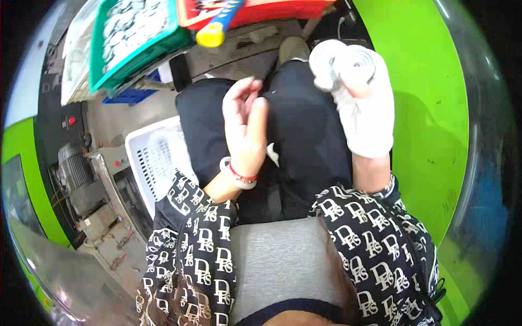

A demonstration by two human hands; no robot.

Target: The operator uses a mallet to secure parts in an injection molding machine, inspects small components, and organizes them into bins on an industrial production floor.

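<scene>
Fingers point(333, 60) of the gloved right hand point(365, 111) curl shut around two white ring-shaped parts point(348, 64), which sit at the top of the fist, pressed side by side against the white glove. That hand is raised upright over the person's right thigh, its wrist rising from a black sleeve patterned with white letters.

Just to its left, the bare left hand point(246, 126) hovers over the black-trousered lap, fingers loosely bent and partly open, gripping nothing; a red and white bracelet point(239, 176) circles the wrist.

Beside the left knee stands a white perforated plastic basket point(155, 157). Farther off, up left, a green crate point(133, 41) holds many pale round pieces, and next to it lies a red tray point(261, 12) with a yellow-tipped blue handle point(216, 30) across its rim. A bright green curved panel point(429, 108) runs along the right side.
</scene>
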